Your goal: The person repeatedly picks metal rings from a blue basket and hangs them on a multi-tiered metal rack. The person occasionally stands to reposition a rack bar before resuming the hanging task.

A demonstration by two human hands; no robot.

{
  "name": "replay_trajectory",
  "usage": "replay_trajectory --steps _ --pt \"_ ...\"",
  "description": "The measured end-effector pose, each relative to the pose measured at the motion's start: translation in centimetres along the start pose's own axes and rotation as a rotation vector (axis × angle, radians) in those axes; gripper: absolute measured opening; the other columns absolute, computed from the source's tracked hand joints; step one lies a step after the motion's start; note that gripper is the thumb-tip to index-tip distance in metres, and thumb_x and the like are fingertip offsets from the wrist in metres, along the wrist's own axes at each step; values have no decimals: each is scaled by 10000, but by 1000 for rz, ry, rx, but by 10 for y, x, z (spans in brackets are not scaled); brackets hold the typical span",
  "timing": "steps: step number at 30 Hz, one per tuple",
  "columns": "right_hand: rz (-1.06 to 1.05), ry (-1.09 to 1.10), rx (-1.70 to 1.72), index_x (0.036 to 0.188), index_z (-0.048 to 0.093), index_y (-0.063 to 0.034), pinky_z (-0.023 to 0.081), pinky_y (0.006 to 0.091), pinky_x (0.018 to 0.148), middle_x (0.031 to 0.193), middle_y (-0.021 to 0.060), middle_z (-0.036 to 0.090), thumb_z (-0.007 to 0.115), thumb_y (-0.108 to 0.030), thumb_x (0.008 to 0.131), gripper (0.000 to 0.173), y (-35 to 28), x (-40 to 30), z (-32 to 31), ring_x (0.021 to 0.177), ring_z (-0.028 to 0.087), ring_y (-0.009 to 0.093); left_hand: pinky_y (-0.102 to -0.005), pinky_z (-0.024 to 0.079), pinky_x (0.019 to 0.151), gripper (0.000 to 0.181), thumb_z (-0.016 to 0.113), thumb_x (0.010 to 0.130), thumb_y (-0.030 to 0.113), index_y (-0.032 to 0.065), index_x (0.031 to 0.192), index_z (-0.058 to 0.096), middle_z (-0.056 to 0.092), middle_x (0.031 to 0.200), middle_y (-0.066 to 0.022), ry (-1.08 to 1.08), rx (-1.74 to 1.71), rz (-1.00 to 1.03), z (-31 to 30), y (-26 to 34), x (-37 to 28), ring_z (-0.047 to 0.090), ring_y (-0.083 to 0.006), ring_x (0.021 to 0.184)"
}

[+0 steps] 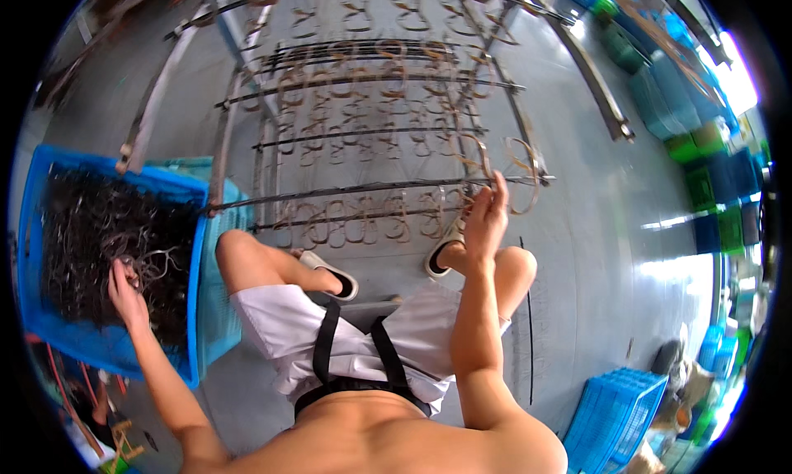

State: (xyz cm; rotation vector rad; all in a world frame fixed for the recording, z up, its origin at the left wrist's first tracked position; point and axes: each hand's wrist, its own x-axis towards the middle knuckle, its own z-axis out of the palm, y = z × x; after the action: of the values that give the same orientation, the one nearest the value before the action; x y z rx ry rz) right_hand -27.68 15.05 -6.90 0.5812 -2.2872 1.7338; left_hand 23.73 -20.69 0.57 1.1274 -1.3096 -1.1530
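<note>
My left hand (128,297) reaches down into a blue plastic crate (199,276), its fingers curled at some thin, looped strips (158,257) on top of a dark tangle (80,226). My right hand (484,223) is raised at the right end of a dark horizontal rod (346,191). Its fingers point up and away, against or just beside a brownish open loop (482,155); whether they grip it is unclear. Another loop (526,171) hangs on the rod's end, just right of my fingertips.
A metal rack with several rods (371,78) of hanging loops stands before me, its post (223,133) close to the crate. My knees and shoes (331,276) are below the front rod. A blue basket (612,418) is behind right; stacked crates (711,183) line the right side.
</note>
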Motion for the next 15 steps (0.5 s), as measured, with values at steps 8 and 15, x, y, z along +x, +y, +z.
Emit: replay_trajectory --steps 8,15 --pt "-258 -498 183 1141 529 -7 437 299 768 977 98 520 533 -104 901 259 -116 -92 82 855 524 188 -267 243 516 300 525 772 117 106 557 316 303 591 5 -273 -673 63 25 41 -24 300 -123 528" --pt "-158 -1242 936 1347 337 -11 352 344 972 1261 143 387 503 -201 926 490 -179 -156 193 1116 430 226 -293 281 538 303 525 785 133 81 545 347 333 615 -17 -736 -783 165 69 48 -65 341 -145 543"
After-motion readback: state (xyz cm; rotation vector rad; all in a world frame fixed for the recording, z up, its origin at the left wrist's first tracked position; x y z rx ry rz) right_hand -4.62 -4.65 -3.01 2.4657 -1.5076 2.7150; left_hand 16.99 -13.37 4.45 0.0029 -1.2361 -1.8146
